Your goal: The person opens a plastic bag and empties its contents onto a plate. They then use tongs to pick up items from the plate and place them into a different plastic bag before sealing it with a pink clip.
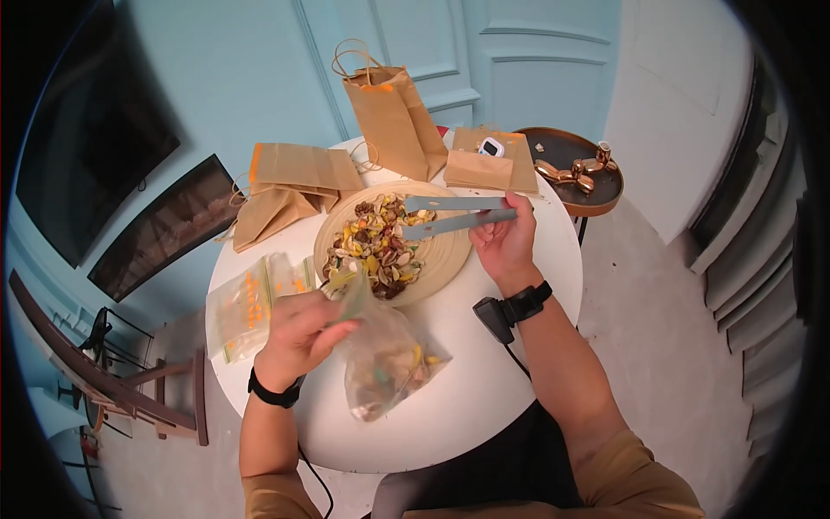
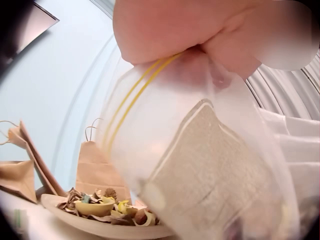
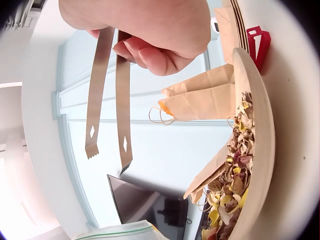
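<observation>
My left hand (image 1: 298,333) pinches the top edge of a clear zip bag (image 1: 380,363), which hangs over the table's near side with some dried pieces in its bottom. Yellow zip lines run below the fingers in the left wrist view. Metal tongs (image 1: 454,214) are gripped in my right hand (image 1: 506,238); their two arms point left and stand apart, with nothing between the tips. Beneath the tongs lies a round wooden plate (image 1: 454,259) heaped with potpourri (image 1: 380,246) of dried petals, yellow pieces and brown cones. In the right wrist view the tongs (image 3: 107,95) show toothed ends.
Flat zip bags (image 1: 246,303) with orange print lie left of the plate. Brown paper bags stand upright (image 1: 393,121) and on their side (image 1: 303,169) behind it. A white device (image 1: 491,147) rests on flat paper bags (image 1: 519,173). A side tray (image 1: 562,195) holds a copper balloon-dog figure (image 1: 577,176).
</observation>
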A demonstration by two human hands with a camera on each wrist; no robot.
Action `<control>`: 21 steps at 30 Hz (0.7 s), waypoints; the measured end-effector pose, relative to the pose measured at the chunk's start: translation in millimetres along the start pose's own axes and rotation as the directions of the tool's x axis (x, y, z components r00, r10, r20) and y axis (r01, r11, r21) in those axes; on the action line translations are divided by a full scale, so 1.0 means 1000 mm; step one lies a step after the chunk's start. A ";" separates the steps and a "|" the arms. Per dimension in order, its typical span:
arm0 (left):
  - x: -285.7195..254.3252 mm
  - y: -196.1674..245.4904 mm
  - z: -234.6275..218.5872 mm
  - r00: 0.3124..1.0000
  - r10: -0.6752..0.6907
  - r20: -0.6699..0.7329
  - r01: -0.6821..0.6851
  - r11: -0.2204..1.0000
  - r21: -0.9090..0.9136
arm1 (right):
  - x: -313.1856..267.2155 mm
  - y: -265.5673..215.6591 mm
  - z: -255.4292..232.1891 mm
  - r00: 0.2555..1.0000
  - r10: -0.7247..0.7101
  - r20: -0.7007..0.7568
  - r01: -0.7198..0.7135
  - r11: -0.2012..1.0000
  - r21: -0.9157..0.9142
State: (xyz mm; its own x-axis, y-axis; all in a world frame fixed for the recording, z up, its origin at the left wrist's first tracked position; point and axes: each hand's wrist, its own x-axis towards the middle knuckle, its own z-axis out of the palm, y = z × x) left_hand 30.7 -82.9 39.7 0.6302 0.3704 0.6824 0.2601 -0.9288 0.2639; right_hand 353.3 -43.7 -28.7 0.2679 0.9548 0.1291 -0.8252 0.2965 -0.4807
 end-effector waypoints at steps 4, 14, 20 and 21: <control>0.001 0.005 0.002 0.990 -0.014 0.144 0.020 0.999 -0.037 | -0.005 -0.001 0.010 1.000 -0.014 -0.015 0.013 1.000 -0.007; -0.023 -0.017 -0.005 0.972 -0.220 0.082 0.226 0.971 -0.080 | -0.009 0.014 0.011 0.980 -0.131 0.147 0.166 0.951 -0.260; -0.021 -0.005 0.005 0.982 0.048 0.182 -0.007 0.975 -0.221 | -0.025 -0.001 0.023 0.842 -0.483 0.239 0.539 0.753 -0.377; -0.021 -0.004 0.007 0.980 0.062 0.187 -0.017 0.973 -0.232 | -0.028 -0.002 0.024 0.822 -0.517 0.240 0.569 0.720 -0.398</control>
State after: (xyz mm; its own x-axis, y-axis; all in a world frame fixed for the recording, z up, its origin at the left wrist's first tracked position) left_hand 21.6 -86.8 19.5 0.7705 0.3076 0.5583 0.0725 -0.9124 0.4027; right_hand 335.0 -70.7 -10.2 0.5275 0.6365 0.5627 -0.2436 0.7479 -0.6175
